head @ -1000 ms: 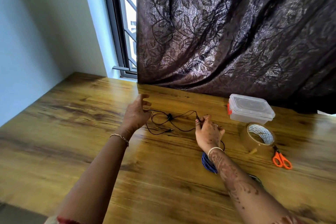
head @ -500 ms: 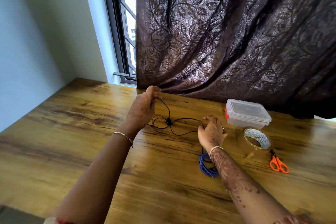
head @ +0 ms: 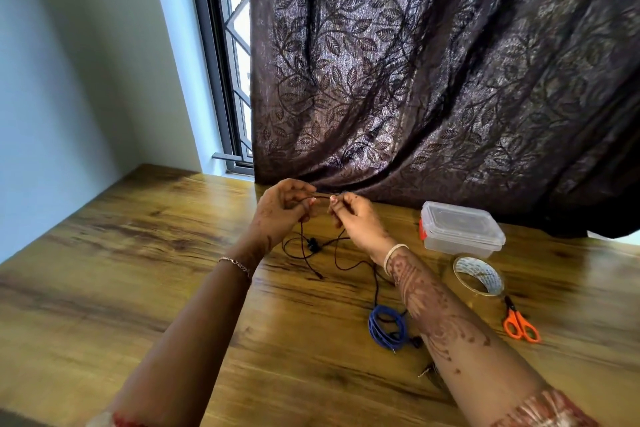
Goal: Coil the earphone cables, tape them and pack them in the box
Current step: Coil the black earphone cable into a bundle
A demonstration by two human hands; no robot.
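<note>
The left hand [head: 282, 210] and right hand [head: 356, 222] each pinch the black earphone cable [head: 313, 245] with curled fingers. Its loose part lies on the tabletop [head: 138, 288] at 6 o'clock from them. The box [head: 460, 229] sits at 3 o'clock.

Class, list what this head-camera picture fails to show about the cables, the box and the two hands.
Head view only:
1. Thin black earphone cable: the parts pinched in the left hand and right hand are hidden by fingers.
2. Coiled blue cable: whether it is taped is too small to tell.
3. Clear plastic lidded box: contents unreadable through the lid.
</note>
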